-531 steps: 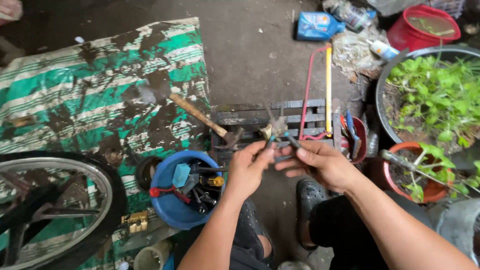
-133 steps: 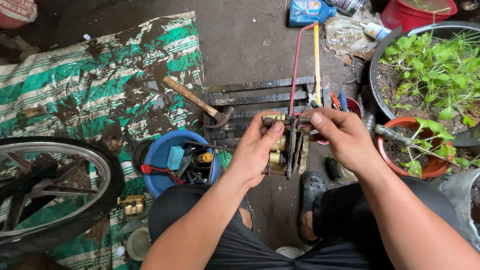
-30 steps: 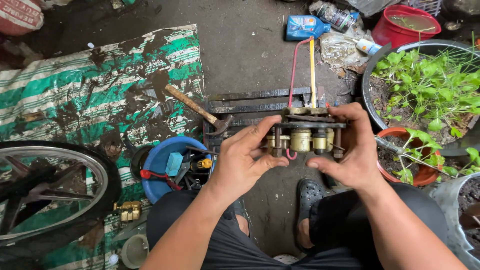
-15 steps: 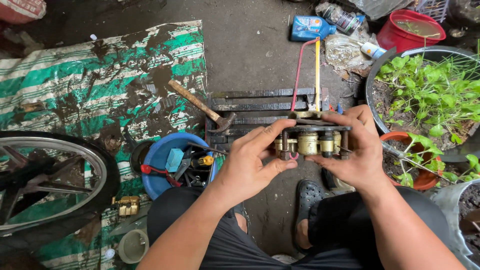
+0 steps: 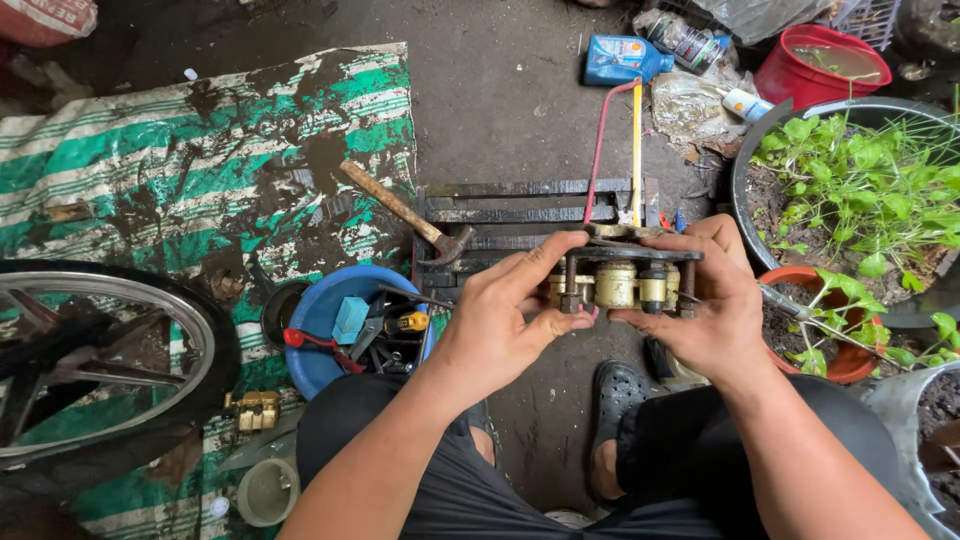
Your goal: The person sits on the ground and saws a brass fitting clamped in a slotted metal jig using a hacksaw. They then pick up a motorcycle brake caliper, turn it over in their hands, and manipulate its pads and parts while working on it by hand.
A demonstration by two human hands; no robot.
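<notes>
Both hands hold up a grimy brake caliper [image 5: 622, 280], gold-coloured with dark bolts and a black top bar. My left hand [image 5: 500, 320] grips its left end, thumb under and fingers over the top. My right hand [image 5: 705, 310] wraps around its right end from behind and below. The part sits level at chest height above my knees, over the dark concrete floor.
A hammer [image 5: 400, 212] lies by a black slatted rack [image 5: 530, 205]. Left of my knee is a blue bowl of tools [image 5: 345, 325]. A wheel [image 5: 95, 370] rests on a green striped tarp [image 5: 200, 170]. Planters [image 5: 850, 190], a red bucket [image 5: 825, 62] and an oil bottle [image 5: 620, 58] stand right.
The caliper has stayed level between both hands over the last second, shifting slightly in view. Earlier it was held upright, and before that my hands held a smaller tool.
</notes>
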